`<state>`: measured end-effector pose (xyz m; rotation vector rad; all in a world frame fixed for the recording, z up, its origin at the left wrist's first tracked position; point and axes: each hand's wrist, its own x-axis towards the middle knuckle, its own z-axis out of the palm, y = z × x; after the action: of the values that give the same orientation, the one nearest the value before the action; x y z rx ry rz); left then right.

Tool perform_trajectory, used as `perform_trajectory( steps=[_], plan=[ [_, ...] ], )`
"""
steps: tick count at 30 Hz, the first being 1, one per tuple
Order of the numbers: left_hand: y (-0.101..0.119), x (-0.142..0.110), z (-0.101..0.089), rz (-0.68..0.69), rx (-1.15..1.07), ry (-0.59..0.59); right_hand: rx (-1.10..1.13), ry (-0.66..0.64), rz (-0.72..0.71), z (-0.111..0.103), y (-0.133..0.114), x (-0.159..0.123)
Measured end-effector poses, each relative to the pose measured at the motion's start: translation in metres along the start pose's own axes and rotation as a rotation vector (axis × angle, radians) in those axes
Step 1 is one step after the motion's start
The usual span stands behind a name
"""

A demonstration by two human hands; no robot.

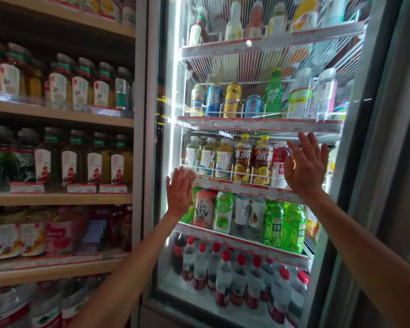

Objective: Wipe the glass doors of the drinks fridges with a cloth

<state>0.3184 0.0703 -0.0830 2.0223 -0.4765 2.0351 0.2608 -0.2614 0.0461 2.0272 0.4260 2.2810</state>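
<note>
My left hand [179, 193] is raised at the left side of a lit drinks fridge [223, 184], fingers stretched upward. A small pale blur shows by its fingertips; I cannot make out what it is. Higher and to the right, my right hand [306, 165] is up with its fingers spread, holding nothing. It covers part of a red-labelled bottle [279, 157] on the middle shelf. Reflections hint at a glass pane before the drinks, but whether either palm touches it I cannot tell. Near my left hand stands a red carton [205, 208], beside a green carton [223, 212].
Brown iced tea bottles [262, 159] share the middle shelf. Above are cans [233, 99] and a green bottle [274, 91]; below, green bottles [273, 222] and several red-capped bottles [224, 278]. Wooden shelves [61, 199] with jars stand left; a metal frame [348, 182] borders the right.
</note>
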Motion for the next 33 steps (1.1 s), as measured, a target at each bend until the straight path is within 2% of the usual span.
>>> perform_trajectory(
  steps=[2,3,4,7,8,9,10,13,14,15,16,19,20,21,22,26,27,28,31,33],
  plan=[
    [-0.007,-0.002,-0.001,-0.193,0.044,0.08,0.019,-0.02,0.018,-0.001,-0.001,0.0],
    [-0.004,-0.004,-0.001,-0.196,0.042,0.08,0.023,-0.028,0.025,-0.001,-0.002,0.0],
    [0.003,-0.007,-0.001,-0.121,0.019,0.047,0.022,-0.036,0.03,-0.002,-0.002,0.0],
    [0.029,-0.019,0.002,0.278,-0.095,-0.109,0.013,-0.057,0.029,-0.003,-0.001,0.0],
    [0.031,-0.022,0.002,0.362,-0.119,-0.136,0.016,-0.064,0.025,-0.003,0.0,-0.001],
    [0.029,-0.023,0.002,0.371,-0.122,-0.136,0.021,-0.072,0.019,-0.003,0.001,-0.001],
    [0.023,-0.025,0.001,0.291,-0.1,-0.108,0.024,-0.071,0.015,-0.003,0.001,-0.001],
    [-0.005,-0.028,-0.002,-0.161,0.014,0.026,0.023,-0.047,0.013,-0.001,0.002,-0.001],
    [-0.008,-0.031,-0.002,-0.252,0.038,0.05,0.024,-0.049,0.017,-0.001,0.001,-0.001],
    [-0.007,-0.036,-0.003,-0.27,0.043,0.05,0.029,-0.055,0.022,-0.001,0.001,0.0],
    [0.0,-0.041,-0.003,-0.21,0.026,0.025,0.036,-0.067,0.027,-0.001,0.001,0.001],
    [0.029,-0.06,-0.004,0.211,-0.089,-0.121,0.049,-0.078,0.052,-0.003,-0.002,0.001],
    [0.034,-0.064,-0.004,0.309,-0.114,-0.154,0.049,-0.074,0.055,-0.005,-0.004,-0.002],
    [0.035,-0.067,-0.005,0.344,-0.115,-0.168,0.052,-0.07,0.046,-0.007,-0.008,-0.006],
    [0.031,-0.069,-0.006,0.31,-0.089,-0.16,0.06,-0.073,0.025,-0.009,-0.012,-0.012],
    [0.001,-0.075,-0.012,-0.112,0.097,-0.019,0.125,-0.131,-0.106,-0.017,-0.037,-0.047],
    [-0.001,-0.079,-0.012,-0.142,0.112,-0.008,0.129,-0.136,-0.119,-0.017,-0.042,-0.057],
    [0.001,-0.083,-0.013,-0.106,0.1,-0.024,0.124,-0.144,-0.127,-0.016,-0.047,-0.065],
    [0.015,-0.1,-0.014,0.213,-0.023,-0.164,0.091,-0.161,-0.125,-0.011,-0.055,-0.081],
    [0.013,-0.11,-0.017,0.303,-0.062,-0.218,0.086,-0.16,-0.123,-0.008,-0.055,-0.084]
  ],
)
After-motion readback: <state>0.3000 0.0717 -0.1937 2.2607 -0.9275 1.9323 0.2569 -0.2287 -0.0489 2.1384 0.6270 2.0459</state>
